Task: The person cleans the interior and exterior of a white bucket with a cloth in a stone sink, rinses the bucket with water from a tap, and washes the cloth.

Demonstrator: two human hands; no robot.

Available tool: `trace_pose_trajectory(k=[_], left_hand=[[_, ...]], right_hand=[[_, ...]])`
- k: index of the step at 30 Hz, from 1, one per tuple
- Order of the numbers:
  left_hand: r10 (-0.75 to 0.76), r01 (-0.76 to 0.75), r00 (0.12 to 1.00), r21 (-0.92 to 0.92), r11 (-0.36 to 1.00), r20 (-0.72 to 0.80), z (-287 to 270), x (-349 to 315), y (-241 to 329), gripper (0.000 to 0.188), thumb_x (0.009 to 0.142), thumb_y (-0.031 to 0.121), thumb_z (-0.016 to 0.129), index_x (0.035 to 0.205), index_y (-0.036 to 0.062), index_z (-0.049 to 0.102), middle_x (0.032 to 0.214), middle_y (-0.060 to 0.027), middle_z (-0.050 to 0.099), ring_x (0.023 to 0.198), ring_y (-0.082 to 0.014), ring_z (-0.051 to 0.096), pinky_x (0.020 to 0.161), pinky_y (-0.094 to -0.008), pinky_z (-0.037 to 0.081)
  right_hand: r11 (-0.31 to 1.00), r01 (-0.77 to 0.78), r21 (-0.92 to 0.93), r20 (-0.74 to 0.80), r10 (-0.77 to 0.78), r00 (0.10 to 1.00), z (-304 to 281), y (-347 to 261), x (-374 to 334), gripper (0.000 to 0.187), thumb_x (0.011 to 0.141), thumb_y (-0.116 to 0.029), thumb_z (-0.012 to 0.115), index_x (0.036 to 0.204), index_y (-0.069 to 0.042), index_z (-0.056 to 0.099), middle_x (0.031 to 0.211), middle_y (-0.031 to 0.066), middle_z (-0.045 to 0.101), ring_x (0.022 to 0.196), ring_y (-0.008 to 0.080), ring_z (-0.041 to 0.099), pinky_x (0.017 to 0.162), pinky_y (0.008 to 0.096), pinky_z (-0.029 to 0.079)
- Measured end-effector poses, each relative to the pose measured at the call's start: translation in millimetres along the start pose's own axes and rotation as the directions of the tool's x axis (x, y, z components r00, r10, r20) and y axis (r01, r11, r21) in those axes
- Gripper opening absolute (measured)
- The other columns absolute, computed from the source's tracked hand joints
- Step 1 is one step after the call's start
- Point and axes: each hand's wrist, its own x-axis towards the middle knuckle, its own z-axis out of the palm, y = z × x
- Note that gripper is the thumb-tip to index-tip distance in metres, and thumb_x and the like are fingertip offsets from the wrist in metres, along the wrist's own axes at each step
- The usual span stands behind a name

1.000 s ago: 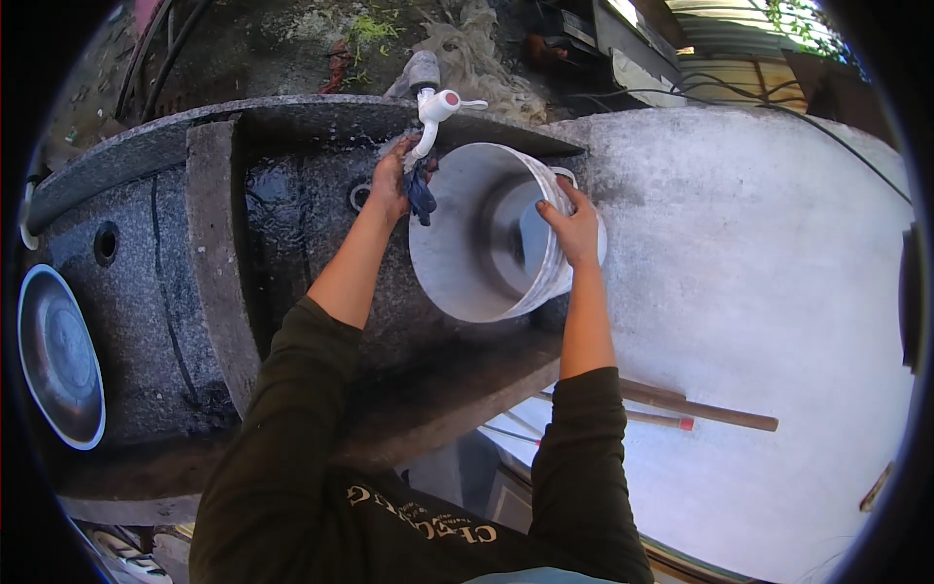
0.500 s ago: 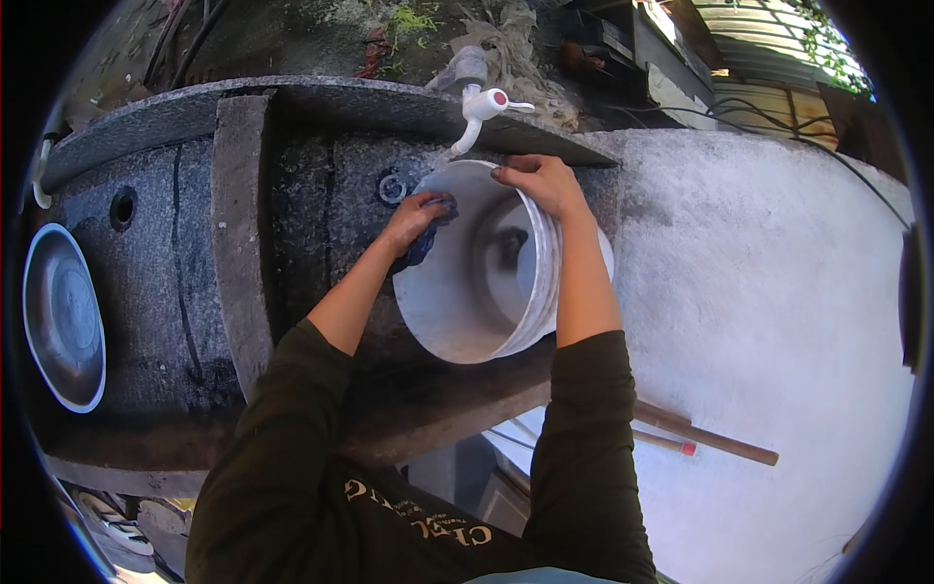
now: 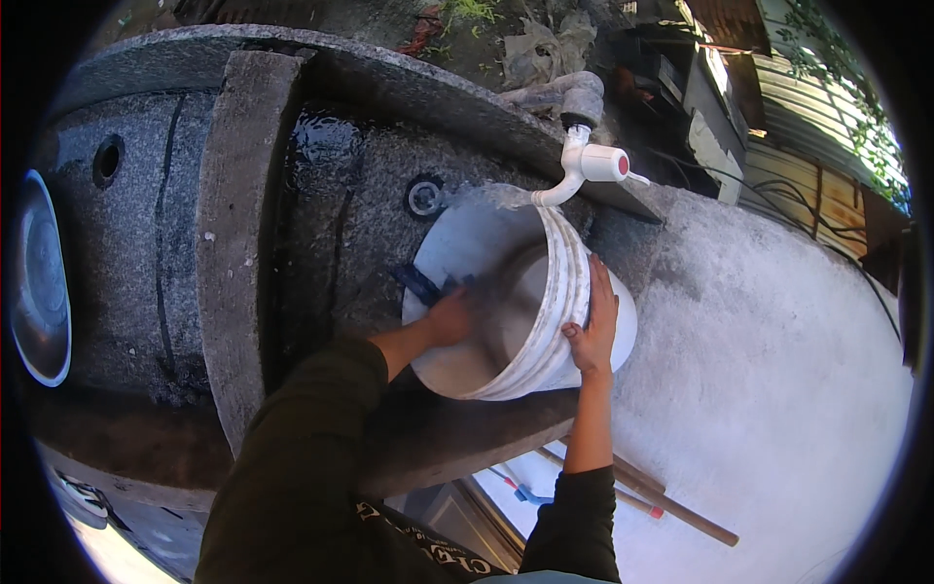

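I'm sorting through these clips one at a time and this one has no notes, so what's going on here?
A person has a white bucket tipped on its side in a stone sink. The left hand is inside the bucket's mouth with a dark blue cloth, its fingers hard to make out. The right hand rests against the outside near the rim. Water splashes below the white tap, and a metal basin sits beyond the divider.
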Motion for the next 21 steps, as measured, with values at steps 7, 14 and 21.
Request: trace_pose_trajectory(k=[7,14,21], left_hand=[[0.156,-0.113,0.936,0.150,0.982,-0.316,45,129,-86,0.031,0.074,0.021,0.047,0.101,0.0114,0.059,0.117,-0.0022,0.051,0.112,-0.0191,0.043,0.091,-0.0391,0.033],[-0.209,0.194,0.972,-0.137,0.971,-0.104,83,107,-43,0.027,0.074,0.021,0.049,0.094,0.0088,0.062,0.114,-0.0069,0.053,0.111,-0.0210,0.045,0.093,-0.0358,0.034],[-0.153,0.265,0.949,-0.435,0.860,0.275,89,67,-21,0.028,0.071,0.025,0.054,0.090,0.0062,0.063,0.102,-0.0163,0.056,0.097,-0.0248,0.053,0.086,-0.0410,0.040]], right_hand=[[0.984,0.013,0.180,0.053,-0.023,0.998,12,16,43,0.088,0.065,-0.072,0.044,0.129,-0.012,0.040,0.134,0.0103,0.038,0.127,0.0314,0.029,0.098,0.0551,0.016],[0.972,0.046,0.232,-0.067,-0.031,0.997,15,25,49,0.076,0.069,-0.064,0.048,0.122,-0.009,0.048,0.127,0.0119,0.046,0.122,0.0316,0.037,0.099,0.0522,0.018],[0.929,0.072,0.364,-0.136,-0.023,0.990,16,18,35,0.073,0.073,-0.059,0.050,0.115,0.000,0.052,0.120,0.0188,0.050,0.115,0.0329,0.044,0.099,0.0375,0.027]])
